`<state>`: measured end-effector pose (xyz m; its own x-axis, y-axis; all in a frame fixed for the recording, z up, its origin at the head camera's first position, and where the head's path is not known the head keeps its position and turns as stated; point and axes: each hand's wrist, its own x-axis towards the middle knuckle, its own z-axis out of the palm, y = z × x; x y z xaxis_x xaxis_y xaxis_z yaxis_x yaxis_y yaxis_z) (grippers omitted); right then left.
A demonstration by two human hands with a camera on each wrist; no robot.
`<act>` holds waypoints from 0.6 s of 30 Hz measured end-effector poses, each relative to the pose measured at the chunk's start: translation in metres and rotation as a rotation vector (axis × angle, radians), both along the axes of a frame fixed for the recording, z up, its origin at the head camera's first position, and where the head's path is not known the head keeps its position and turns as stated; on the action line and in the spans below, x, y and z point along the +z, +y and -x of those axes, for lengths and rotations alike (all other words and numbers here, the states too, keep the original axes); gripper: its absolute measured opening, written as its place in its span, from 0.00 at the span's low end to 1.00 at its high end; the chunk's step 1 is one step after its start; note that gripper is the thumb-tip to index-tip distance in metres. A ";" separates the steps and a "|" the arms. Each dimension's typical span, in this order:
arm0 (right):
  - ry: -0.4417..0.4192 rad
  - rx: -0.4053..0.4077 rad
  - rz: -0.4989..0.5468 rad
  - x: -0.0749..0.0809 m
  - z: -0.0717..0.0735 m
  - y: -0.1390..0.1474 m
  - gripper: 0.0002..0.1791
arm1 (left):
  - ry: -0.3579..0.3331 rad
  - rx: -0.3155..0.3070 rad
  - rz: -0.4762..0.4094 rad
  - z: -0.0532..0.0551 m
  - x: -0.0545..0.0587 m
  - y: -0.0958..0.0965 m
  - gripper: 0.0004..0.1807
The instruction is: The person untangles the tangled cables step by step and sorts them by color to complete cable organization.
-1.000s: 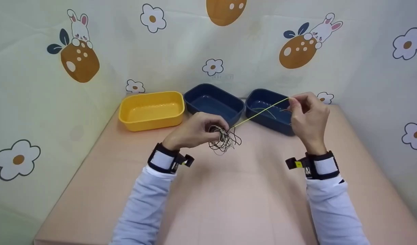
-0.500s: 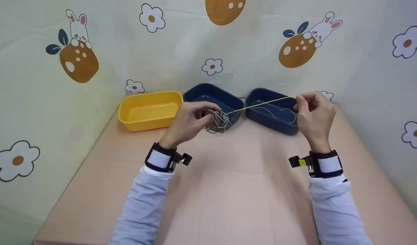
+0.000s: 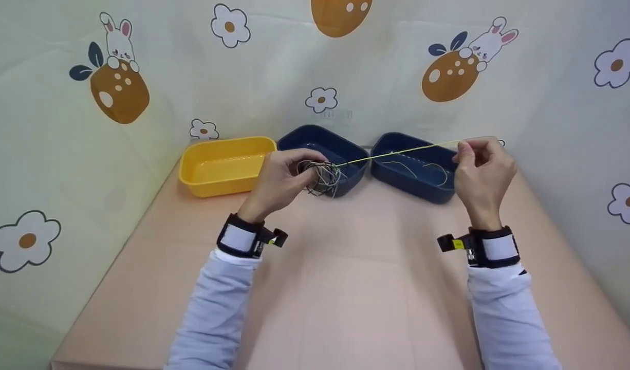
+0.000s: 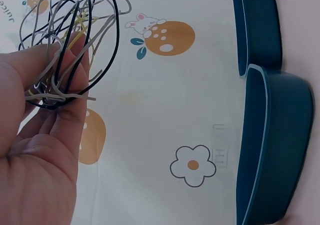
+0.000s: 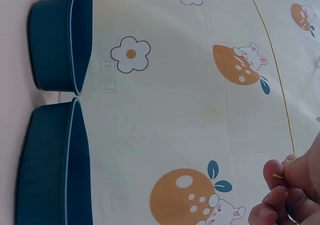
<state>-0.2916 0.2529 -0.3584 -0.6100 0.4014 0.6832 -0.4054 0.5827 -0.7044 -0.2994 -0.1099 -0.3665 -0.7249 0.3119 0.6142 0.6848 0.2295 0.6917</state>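
My left hand grips a tangled bundle of thin wires, black, grey-white and yellow, between thumb and fingers. In the left wrist view the wire loops stick out above the fingertips. My right hand pinches the end of a yellow wire between thumb and forefinger. That wire runs straight and taut from the bundle to the right hand, passing above the blue boxes. A short tip of it pokes out beyond the right fingers in the right wrist view.
A yellow box stands at the back left of the pink-covered table. Beside it sit a middle blue box and a right blue box. Thin yellowish wires lie in the right one. A patterned curtain hangs behind.
My hands have moved apart, the left going up and left with the bundle, the right going right. The stretch of yellow wire between them has grown longer.
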 end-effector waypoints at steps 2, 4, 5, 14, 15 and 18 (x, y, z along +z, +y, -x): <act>0.003 -0.005 0.005 0.000 0.000 0.000 0.06 | -0.007 0.009 -0.009 0.000 0.001 -0.002 0.14; 0.008 -0.008 0.006 0.001 0.001 -0.001 0.06 | -0.005 0.022 -0.015 0.000 0.001 -0.003 0.15; 0.010 -0.010 0.005 0.001 0.001 -0.001 0.06 | -0.003 0.028 -0.018 0.000 0.002 -0.004 0.15; 0.034 -0.019 0.029 0.003 0.000 -0.002 0.06 | 0.047 0.081 -0.041 0.002 0.001 -0.007 0.15; 0.032 -0.018 0.033 0.003 0.000 -0.002 0.06 | 0.047 0.079 -0.053 0.002 0.001 -0.007 0.15; 0.025 -0.015 0.042 0.003 0.000 0.000 0.06 | 0.050 0.084 -0.084 0.002 0.001 -0.008 0.16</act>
<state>-0.2914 0.2525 -0.3551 -0.5865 0.4388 0.6807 -0.4150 0.5589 -0.7179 -0.3018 -0.1181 -0.3657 -0.7141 0.1973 0.6717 0.6997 0.2304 0.6762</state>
